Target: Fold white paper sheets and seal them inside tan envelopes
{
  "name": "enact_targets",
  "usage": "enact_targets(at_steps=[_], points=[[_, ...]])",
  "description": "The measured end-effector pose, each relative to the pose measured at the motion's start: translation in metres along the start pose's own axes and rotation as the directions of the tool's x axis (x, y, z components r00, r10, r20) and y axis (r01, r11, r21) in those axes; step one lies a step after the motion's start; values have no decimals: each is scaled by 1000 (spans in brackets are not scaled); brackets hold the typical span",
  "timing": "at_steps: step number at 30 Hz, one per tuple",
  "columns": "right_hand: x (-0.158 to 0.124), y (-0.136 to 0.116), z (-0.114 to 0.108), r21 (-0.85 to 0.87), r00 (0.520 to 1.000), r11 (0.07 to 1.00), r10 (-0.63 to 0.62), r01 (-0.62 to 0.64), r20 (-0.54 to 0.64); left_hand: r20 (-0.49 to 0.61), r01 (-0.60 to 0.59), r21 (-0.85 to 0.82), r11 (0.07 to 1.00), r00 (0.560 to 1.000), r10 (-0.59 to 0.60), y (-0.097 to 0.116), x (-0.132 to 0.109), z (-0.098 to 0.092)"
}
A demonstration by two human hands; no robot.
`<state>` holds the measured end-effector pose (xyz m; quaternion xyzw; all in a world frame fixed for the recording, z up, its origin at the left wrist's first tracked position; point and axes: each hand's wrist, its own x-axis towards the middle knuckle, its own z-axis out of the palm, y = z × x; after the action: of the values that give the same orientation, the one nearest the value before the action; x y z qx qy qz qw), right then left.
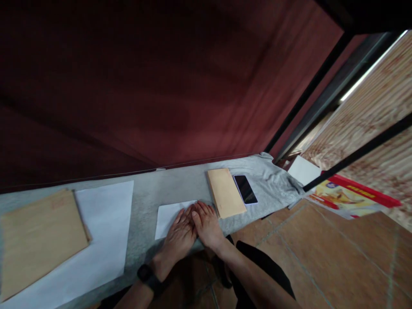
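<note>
A white sheet of paper, apparently folded small, lies on the grey cloth-covered tabletop in front of me. My left hand, with a black band on its wrist, rests flat on the paper's right part. Against it lies my right hand, fingers stretched out over the paper's right end. Both hands are pressed down side by side and hide that end of the paper. Just right of them is a small stack of brown envelopes. Beyond the envelopes sits a phone with a dark screen.
Larger brown envelopes lie on big white sheets at the left. A dark red curtain hangs behind the tabletop. At right stand black frame bars, with a colourful printed box on the tiled floor.
</note>
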<state>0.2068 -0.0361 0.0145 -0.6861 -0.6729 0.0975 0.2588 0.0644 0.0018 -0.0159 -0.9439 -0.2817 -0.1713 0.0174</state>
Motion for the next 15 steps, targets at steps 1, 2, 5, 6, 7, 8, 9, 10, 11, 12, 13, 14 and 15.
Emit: enact_targets(at_steps=[1,2,5,6,7,8,9,10,11,12,13,14,15], points=[[-1,-1,1,-5,1000,1000,-7,6,-8,4,8,10,1000,1000,-8,-3,1,4],[-1,-3,1,-5,1000,1000,-13,13,-14,10,21,18,1000,1000,-21,-5,1,8],[-3,-6,1,3,999,999,-34,34,-18,25,64,32,997,998,-65,-12,2,17],[-3,-7,2,5,999,999,-44,44,-12,28,77,37,996,997,-78,-13,2,19],[-4,-8,2,7,999,999,-53,53,-4,28,94,43,995,995,-95,-14,3,20],[-4,-9,2,9,998,998,-59,59,6,27,111,51,993,993,-112,-14,3,20],[-5,-10,3,10,998,998,-64,64,18,27,130,57,990,991,-131,-13,3,20],[-5,-11,4,9,997,998,-69,69,32,29,149,63,987,988,-151,-12,3,19],[-6,-12,5,6,996,997,-74,74,46,33,167,69,984,985,-169,-11,3,18],[-6,-14,6,0,995,997,-80,80,58,40,184,73,980,981,-187,-10,3,16],[-6,-15,7,-7,994,996,-86,86,68,50,198,76,977,978,-202,-9,3,14],[-7,-16,8,-12,993,996,-89,90,76,62,210,79,974,975,-215,-8,4,12],[-6,-16,9,-16,993,996,-89,91,83,75,223,83,971,971,-229,-7,4,10]])
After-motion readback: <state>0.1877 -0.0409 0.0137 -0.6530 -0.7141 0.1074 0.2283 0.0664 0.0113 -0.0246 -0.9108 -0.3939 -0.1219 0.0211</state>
